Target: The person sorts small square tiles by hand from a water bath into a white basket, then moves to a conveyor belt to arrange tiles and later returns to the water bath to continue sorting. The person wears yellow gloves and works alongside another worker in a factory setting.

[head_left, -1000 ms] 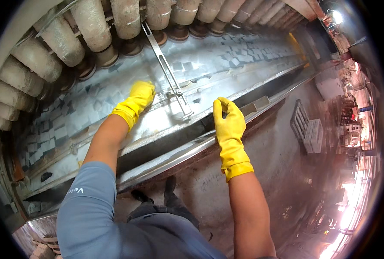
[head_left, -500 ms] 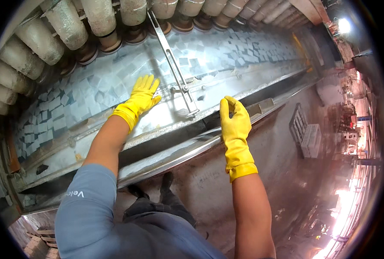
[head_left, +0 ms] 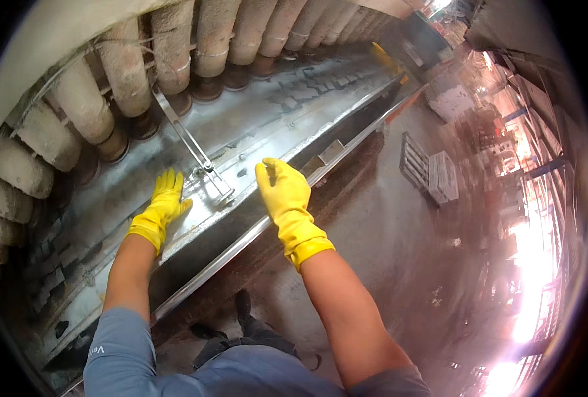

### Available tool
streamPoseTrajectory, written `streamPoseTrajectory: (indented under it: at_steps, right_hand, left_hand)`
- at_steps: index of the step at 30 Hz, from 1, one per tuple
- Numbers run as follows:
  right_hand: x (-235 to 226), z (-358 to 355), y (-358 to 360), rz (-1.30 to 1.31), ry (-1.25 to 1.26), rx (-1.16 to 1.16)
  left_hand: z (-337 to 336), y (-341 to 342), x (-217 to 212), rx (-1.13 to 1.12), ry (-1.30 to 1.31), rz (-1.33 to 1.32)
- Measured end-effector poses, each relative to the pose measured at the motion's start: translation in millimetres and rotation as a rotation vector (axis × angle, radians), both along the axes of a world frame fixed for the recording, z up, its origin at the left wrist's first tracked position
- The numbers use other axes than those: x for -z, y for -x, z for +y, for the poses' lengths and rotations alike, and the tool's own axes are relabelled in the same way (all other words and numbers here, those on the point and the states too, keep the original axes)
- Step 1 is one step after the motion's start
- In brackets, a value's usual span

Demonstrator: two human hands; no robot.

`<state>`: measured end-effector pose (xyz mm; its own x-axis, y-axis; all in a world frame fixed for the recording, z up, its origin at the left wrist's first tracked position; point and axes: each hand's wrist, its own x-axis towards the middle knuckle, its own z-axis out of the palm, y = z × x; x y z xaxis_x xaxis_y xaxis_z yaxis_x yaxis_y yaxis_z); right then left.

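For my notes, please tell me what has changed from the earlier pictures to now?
The left hand, curled a second ago, has opened. The view shifted, so both hands appear further left. The right hand stays curled; the slotted metal bar still lies beside the left hand.

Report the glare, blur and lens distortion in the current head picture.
In the head view, fisheye distortion bows the row of cylinders and blackens the corners; pinkish glare blows out detail at far right; the ledge gleams white near the slotted bar; the gloved left hand and right hand look fairly clear.
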<state>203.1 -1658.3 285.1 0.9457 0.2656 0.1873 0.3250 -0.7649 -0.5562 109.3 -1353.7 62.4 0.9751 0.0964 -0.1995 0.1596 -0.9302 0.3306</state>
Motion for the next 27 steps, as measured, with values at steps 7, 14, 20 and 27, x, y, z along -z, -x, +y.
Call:
streamPoseTrajectory:
  at_steps: [7, 14, 20, 27]
  right_hand:
    - [5.4, -5.8, -4.5, 0.006, 0.000, -0.011]
    - [20.0, -5.6, -9.2, -0.134, 0.011, -0.051]
    - [22.6, -5.9, -15.7, -0.109, 0.071, -0.101]
    - [32.6, -14.0, -27.4, -0.041, 0.012, -0.231]
  left_hand:
    - [3.3, 58.6, -39.9, 0.063, 0.192, -0.003]
    - [-10.0, 177.8, -199.5, -0.181, 0.283, 0.058]
    - [-51.6, 325.9, -261.0, -0.549, 0.309, -0.102]
    - [-19.8, 526.0, -187.7, -0.978, -0.349, -0.555]
